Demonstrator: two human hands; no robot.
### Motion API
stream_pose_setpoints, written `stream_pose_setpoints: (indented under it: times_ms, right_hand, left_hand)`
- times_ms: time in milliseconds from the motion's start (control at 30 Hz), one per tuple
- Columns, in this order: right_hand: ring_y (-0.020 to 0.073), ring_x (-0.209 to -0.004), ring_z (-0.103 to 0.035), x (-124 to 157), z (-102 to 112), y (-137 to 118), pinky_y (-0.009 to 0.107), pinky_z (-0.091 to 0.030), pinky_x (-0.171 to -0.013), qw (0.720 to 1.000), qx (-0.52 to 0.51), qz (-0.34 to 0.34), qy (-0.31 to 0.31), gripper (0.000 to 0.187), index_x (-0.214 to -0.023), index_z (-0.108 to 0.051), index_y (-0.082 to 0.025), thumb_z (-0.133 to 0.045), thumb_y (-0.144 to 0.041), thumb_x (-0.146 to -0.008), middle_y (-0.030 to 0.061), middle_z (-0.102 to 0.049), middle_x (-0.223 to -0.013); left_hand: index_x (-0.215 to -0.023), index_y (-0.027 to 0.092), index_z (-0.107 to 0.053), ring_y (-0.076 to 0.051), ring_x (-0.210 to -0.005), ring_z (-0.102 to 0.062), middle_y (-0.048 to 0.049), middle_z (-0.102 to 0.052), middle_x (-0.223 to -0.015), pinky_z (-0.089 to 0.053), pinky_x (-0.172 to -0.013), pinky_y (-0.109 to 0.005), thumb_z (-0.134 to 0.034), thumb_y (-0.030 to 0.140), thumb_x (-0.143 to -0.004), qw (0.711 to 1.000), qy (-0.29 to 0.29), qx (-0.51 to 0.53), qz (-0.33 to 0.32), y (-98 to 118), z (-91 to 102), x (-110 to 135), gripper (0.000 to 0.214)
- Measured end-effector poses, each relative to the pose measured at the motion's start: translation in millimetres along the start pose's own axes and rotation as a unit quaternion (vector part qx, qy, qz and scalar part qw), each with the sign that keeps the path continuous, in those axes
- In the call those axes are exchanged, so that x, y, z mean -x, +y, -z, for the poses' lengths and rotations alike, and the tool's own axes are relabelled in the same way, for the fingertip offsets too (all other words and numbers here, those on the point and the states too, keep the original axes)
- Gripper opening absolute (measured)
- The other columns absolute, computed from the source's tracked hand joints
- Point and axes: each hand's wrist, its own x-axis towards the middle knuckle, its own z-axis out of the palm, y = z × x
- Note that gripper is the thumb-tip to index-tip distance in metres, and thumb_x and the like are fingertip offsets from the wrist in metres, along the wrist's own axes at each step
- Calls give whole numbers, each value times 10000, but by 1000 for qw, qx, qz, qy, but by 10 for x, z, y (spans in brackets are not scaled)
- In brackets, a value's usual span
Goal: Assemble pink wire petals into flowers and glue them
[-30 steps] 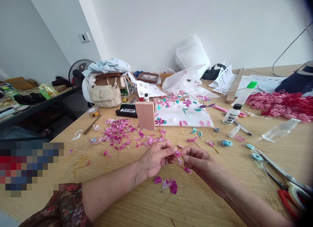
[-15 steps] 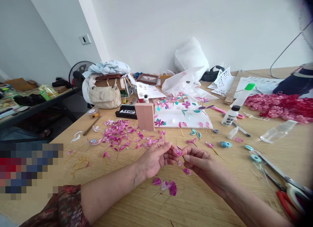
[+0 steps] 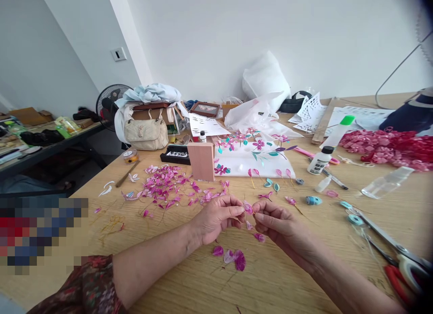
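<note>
Left hand (image 3: 216, 219): fingers curled, thumb and fingertips pinched on pink petal (image 3: 248, 208), near centre of wooden table (image 3: 162, 255). Forearm runs in from near left, patterned sleeve (image 3: 84, 287) at elbow. Right hand (image 3: 279, 226): fingertips also closed on same petal, meeting left hand's tips; forearm enters from near right. Loose petals (image 3: 233, 256) lie on table just near of hands. Petal heap (image 3: 169, 185) far left; scissors (image 3: 399, 255) far right.

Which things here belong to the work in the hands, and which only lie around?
In use:
left hand
right hand
pink petal pinched between both
loose petals below the hands

Lying about:
petal pile
glue bottle
scissors
handbag
fan
</note>
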Motion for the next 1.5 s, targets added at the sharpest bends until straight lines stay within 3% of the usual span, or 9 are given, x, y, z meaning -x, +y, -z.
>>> stream_pose_setpoints:
  times_ms: [400,700,1333,1500]
  right_hand:
    - [68,-559,-500,-14,58,18,183,-366,-479,1000,-13,1,-22,149,-750,-603,-185,-701,-277,-686,-38,-542,-634]
    - [68,-502,-459,-29,83,-5,201,-358,-472,999,27,-13,9,219,-716,-605,-171,-747,-303,-613,-48,-529,-575]
    - [73,-468,-420,4,37,-22,219,-345,-476,999,51,-14,8,235,-620,-582,-172,-741,-344,-593,-45,-523,-531]
    - [87,-489,-425,-14,50,-52,239,-360,-488,994,109,8,24,254,-638,-598,-179,-719,-399,-599,-37,-520,-547]
  left_hand:
    - [-783,124,-588,-88,-656,-566,-18,-601,-718,-429,-617,-209,-688,218,-659,999,-10,35,9,12,50,-31,185]
    - [-789,114,-589,-78,-672,-571,-31,-607,-801,-441,-611,-192,-663,192,-689,999,-4,34,-6,36,81,-38,147]
    - [-784,111,-583,-85,-658,-565,-20,-586,-741,-437,-606,-197,-693,210,-653,999,-8,43,12,39,66,-36,198]
    - [-781,119,-581,-90,-663,-564,-22,-591,-737,-434,-612,-203,-696,234,-650,1000,-4,28,-6,59,66,-31,209]
